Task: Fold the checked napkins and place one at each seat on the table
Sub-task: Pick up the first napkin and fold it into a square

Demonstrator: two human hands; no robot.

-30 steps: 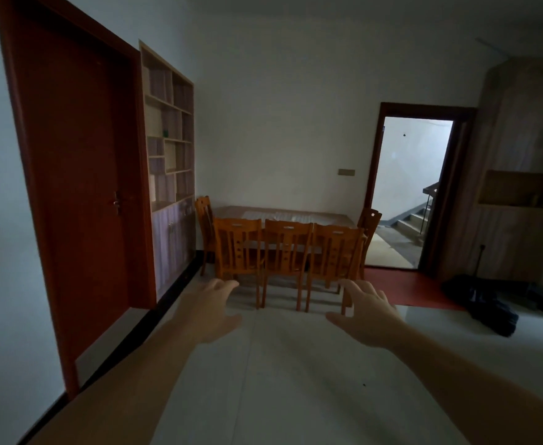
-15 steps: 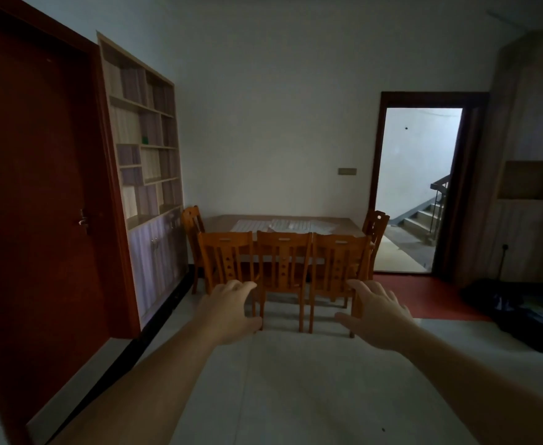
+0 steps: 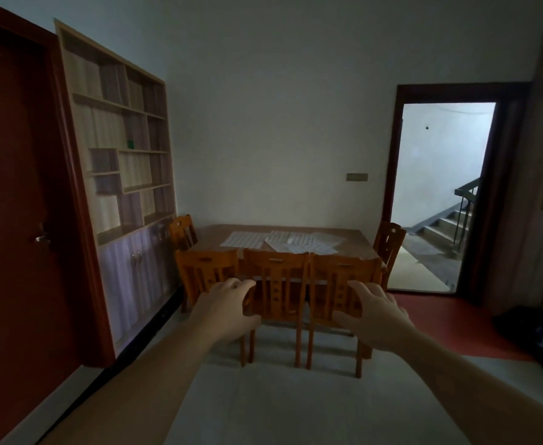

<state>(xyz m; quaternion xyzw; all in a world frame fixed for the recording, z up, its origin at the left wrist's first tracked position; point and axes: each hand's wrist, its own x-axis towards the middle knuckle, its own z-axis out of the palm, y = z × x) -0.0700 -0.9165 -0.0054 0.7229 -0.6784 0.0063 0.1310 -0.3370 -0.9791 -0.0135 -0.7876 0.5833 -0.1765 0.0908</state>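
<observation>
Across the room, checked napkins (image 3: 281, 241) lie unfolded on the table (image 3: 356, 240). Our left hand (image 3: 228, 311) and right hand (image 3: 376, 316) reach forward, fingers apart, empty. We should approach squarely, avoiding chairs (image 3: 276, 284).

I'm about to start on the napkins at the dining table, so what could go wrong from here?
Three risks, as guesses:
1. The three near chairs stand tight against the table, so reaching the napkins over their backs may be awkward.
2. The napkins lie overlapped in a loose pile; lifting one could drag others along.
3. The room is dim, so a crooked fold could go unnoticed.
The left hand and right hand are both empty.
</observation>
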